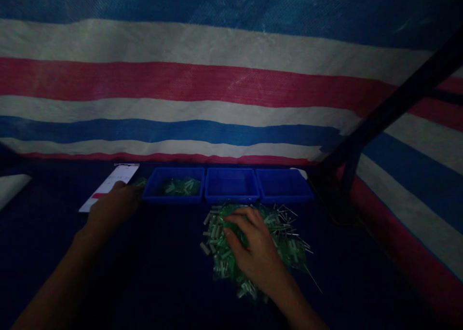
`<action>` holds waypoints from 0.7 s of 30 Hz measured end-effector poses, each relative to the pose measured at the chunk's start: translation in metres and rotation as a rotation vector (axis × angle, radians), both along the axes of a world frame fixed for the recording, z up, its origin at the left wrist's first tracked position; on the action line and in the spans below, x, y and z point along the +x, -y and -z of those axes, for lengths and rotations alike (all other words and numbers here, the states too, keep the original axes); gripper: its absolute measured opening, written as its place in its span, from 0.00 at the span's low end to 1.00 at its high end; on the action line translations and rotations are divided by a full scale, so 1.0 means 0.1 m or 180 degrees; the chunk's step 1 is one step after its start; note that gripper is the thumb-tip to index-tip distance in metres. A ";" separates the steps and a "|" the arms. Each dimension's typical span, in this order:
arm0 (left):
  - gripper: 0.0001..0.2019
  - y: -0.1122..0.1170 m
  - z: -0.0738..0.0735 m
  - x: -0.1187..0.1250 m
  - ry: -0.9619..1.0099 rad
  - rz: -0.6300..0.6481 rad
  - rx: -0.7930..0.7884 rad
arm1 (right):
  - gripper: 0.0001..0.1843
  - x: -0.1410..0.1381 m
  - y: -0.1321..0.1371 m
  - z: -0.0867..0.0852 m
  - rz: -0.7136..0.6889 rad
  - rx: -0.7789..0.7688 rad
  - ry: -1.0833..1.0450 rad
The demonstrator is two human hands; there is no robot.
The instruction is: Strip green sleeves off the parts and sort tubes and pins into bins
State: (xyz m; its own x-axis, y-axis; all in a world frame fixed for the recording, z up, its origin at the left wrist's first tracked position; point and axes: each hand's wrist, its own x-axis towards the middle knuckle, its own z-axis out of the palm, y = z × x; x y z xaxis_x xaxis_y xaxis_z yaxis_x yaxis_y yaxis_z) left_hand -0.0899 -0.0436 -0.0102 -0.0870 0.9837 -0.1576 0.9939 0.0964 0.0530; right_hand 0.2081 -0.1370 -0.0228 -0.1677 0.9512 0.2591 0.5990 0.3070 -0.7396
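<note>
My left hand (117, 203) is closed, beside the left blue bin (173, 198). A small greenish plastic bag (140, 182) shows at its fingertips, dim and partly hidden. Several similar clear-green bags (183, 186) of pale pieces lie in that bin. My right hand (253, 248) rests over a pile of green-tinted plastic bags (235, 267), its fingers curved and apart, with nothing visibly gripped. Loose pale grey cylinders (213, 231) lie along the pile's left side. Thin metal nails or pins (287, 219) spread out at its right, some pointing outward.
A middle blue bin (232, 198) and a right blue bin (285, 198) stand in line with the left one. A clipboard with white paper (112, 180) lies under and beyond my left hand. Striped sheeting (217, 84) hangs behind; a dark slanted post (390, 98) stands at right.
</note>
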 end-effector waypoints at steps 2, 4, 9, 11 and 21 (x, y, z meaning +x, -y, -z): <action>0.22 0.08 0.01 0.04 -0.0181 0.0001 -0.0034 | 0.09 0.00 0.00 0.00 -0.0042 -0.0046 0.0049; 0.23 0.14 0.03 0.07 -0.0185 -0.0106 0.0006 | 0.09 0.00 0.00 0.00 -0.0071 -0.0089 0.0080; 0.19 0.18 0.08 0.12 0.0087 -0.0353 0.0057 | 0.10 -0.01 0.02 0.00 -0.0184 -0.0199 0.0132; 0.20 0.17 0.06 0.11 0.0157 -0.0542 0.0271 | 0.11 -0.01 0.02 -0.01 -0.0263 -0.0239 0.0126; 0.15 0.86 -0.30 0.86 0.0957 -0.0278 0.2511 | 0.13 0.00 0.10 -0.05 -0.0241 -0.0397 -0.0462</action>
State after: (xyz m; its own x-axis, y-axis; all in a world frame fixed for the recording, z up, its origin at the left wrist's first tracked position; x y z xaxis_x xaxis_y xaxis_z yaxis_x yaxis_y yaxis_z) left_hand -0.0042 -0.1297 0.0194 -0.2319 0.8068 0.5434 0.9176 -0.0041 0.3976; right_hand 0.2077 -0.1468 -0.0182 -0.2093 0.9635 0.1668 0.4620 0.2478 -0.8516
